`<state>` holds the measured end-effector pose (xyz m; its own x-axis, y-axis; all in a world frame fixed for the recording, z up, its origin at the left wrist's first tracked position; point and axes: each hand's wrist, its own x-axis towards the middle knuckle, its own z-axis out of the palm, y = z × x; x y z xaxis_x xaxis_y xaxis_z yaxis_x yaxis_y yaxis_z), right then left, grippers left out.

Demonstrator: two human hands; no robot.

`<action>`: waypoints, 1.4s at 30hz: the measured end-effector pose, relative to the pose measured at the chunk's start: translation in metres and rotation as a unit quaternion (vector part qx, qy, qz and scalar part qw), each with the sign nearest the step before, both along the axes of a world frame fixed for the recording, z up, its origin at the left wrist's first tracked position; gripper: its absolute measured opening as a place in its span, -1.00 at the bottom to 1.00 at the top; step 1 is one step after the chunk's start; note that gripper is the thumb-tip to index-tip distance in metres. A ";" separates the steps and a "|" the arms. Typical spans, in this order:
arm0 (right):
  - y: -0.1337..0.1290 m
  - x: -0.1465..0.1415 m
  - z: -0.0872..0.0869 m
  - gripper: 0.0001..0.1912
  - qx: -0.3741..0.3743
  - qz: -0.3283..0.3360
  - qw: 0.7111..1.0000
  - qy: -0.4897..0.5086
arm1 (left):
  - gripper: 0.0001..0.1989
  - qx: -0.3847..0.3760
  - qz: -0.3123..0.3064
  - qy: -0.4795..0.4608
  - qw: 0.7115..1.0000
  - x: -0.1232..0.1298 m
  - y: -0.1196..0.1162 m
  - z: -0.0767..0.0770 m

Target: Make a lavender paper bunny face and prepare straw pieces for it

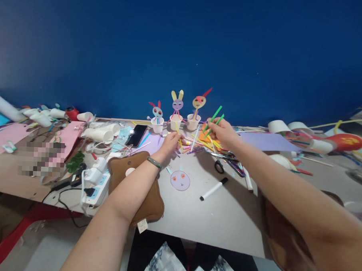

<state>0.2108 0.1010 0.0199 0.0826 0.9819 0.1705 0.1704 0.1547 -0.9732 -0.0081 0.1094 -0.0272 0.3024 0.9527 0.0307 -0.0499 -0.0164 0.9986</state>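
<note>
Two flat green craft sticks (213, 121) are pinched in my right hand (222, 131), raised over the pile of coloured sticks (212, 145). My left hand (170, 144) is closed around a thin yellow stick (177, 129) in front of the paper cups. Nearer to me lies a purple paper disc (180, 180) with a drawn face and orange eyes. Behind my hands stand three white cups with paper figures: a pale blue face (157, 112), a purple rabbit (178, 104) and a tan face with a red strip (198, 101).
A black-and-white marker (214, 189) and scissors (219, 166) lie on the table. Left of my arm are a brown pouch (118, 168), a phone (136, 136) and a power strip (98, 190). A blue wall (185, 43) rises behind; purple paper (267, 142) lies right.
</note>
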 end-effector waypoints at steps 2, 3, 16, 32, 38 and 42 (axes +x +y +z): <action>-0.018 -0.008 -0.008 -0.62 -0.024 0.031 0.999 0.015 | -0.73 0.003 -0.031 -0.001 1.000 0.000 -0.005 0.004; -0.025 -0.011 -0.012 -0.61 -0.034 0.048 0.998 0.020 | -0.72 0.004 -0.047 -0.004 0.999 0.001 -0.007 0.005; -0.049 -0.014 -0.039 -0.63 -0.033 0.088 0.995 -0.045 | -0.49 0.096 -0.161 0.057 0.981 0.021 -0.033 0.005; -0.058 -0.022 -0.034 -0.79 0.087 -0.050 0.993 -0.067 | -0.59 0.092 0.028 0.057 0.994 0.020 -0.038 0.003; -0.062 -0.028 -0.031 -0.67 0.053 -0.053 0.991 0.107 | -0.59 0.025 -0.066 0.057 0.996 0.022 -0.036 0.008; -0.063 -0.035 -0.035 -0.57 -0.025 0.030 0.984 0.175 | -0.55 0.044 -0.085 0.057 0.994 0.022 -0.039 0.010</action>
<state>0.1762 0.0382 -0.0149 0.0689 0.9932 0.0934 -0.1840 0.1047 -0.9773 0.0141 0.0709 -0.0172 0.4650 0.8827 0.0683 0.0538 -0.1052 0.9930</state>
